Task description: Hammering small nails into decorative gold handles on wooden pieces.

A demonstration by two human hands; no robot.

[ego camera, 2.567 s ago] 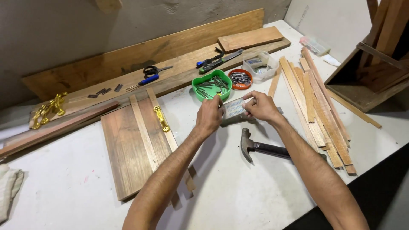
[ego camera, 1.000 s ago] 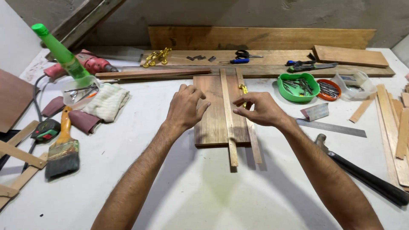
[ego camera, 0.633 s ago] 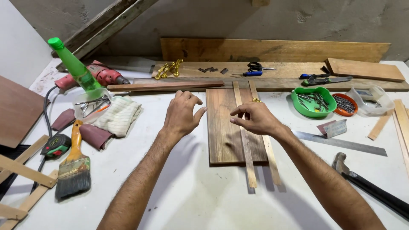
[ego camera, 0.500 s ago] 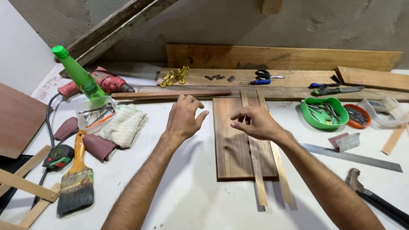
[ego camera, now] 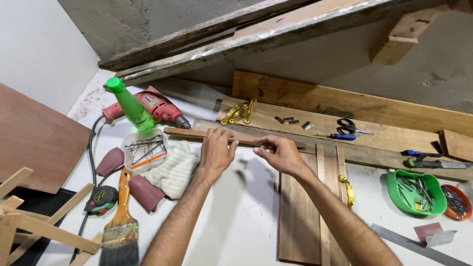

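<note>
Both hands are on a long thin wooden strip (ego camera: 197,133) lying across the middle of the frame on the white bench (ego camera: 236,216), its left end near the drill and its right end reaching the dark board. The left hand (ego camera: 217,150) rests over the strip just left of centre, fingers curled down onto it, while the right hand (ego camera: 280,153) pinches the strip from the right, thumb and fingertips closed on its edge. The two hands sit near each other with a short stretch of strip showing between them. In the upper left a red power drill (ego camera: 157,107) lies behind a green squeeze bottle (ego camera: 130,106), and below these a clear tub of nails (ego camera: 145,150) rests on a folded striped cloth (ego camera: 175,170). A paintbrush (ego camera: 120,231) and a tape measure (ego camera: 101,199) lie at the lower left. Under the right forearm is a dark wooden board (ego camera: 300,216) with pale slats on it (a brass handle (ego camera: 348,191) lies on one slat). At the right edge stands a green bowl of screws (ego camera: 416,192), and blue-handled scissors (ego camera: 347,129) rest on the planks at the back.
</note>
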